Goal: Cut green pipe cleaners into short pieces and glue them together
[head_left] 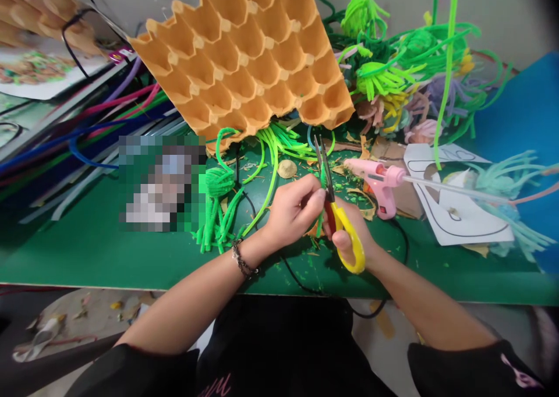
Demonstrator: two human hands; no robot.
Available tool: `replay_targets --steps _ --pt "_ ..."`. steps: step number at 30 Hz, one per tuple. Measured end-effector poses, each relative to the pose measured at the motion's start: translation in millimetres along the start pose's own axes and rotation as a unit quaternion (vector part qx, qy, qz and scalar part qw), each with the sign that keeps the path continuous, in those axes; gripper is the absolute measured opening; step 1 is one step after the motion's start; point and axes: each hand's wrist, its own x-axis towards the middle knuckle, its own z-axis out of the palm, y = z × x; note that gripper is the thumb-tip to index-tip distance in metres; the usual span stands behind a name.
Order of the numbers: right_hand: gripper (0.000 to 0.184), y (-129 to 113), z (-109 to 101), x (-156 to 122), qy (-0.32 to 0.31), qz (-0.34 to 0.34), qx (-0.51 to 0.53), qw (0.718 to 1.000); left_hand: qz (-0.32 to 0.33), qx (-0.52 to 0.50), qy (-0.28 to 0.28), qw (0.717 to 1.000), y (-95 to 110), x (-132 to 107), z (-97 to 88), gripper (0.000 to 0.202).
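Observation:
Yellow-handled scissors (354,248) sit in my right hand (367,228), with the thumb through a handle loop and the blades pointing away from me, slightly apart. My left hand (292,208) is closed in a pinch on a green pipe cleaner (322,176), which runs upright alongside the blades. Fingers hide part of the pipe cleaner. Left of my hands lies a bundle of bent green pipe cleaners (220,181) with a wound head and loose ends. A small round tan disc (287,169) rests just beyond my left hand.
A cardboard egg tray (257,53) leans at the back. A pink glue gun (379,178) stands to the right, beside a white paper cutout (463,222). More pipe-cleaner bundles (388,77) pile up behind. Green clippings litter the table (144,260); a blurred-out object lies left.

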Motion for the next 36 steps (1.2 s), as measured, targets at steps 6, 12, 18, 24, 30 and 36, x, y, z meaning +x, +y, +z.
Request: replay_targets --steps 6,12,18,24,30,36 --pt "0.059 0.0 0.7 -1.1 0.020 0.007 0.041 0.999 -0.004 -0.001 0.001 1.000 -0.1 0.0 -0.2 0.027" --pt "0.053 2.5 -0.1 -1.0 0.020 -0.008 0.011 1.000 -0.015 -0.010 0.019 1.000 -0.5 0.3 -1.4 0.026" --pt "0.061 2.5 -1.3 1.2 -0.014 -0.012 -0.039 0.999 -0.040 -0.030 0.024 0.998 -1.6 -0.7 -3.6 0.030" --pt "0.064 -1.9 -1.3 0.7 -0.017 0.000 -0.056 0.998 -0.014 -0.013 0.014 1.000 -0.8 0.5 -3.8 0.028" --pt "0.065 -1.4 -3.0 0.1 -0.017 0.022 -0.032 0.999 -0.016 -0.023 0.012 1.000 -0.7 0.1 -3.2 0.028" --pt "0.064 -1.8 -1.9 -1.2 0.002 0.054 0.018 0.998 -0.014 -0.020 0.027 0.999 -3.5 0.5 -4.6 0.029"
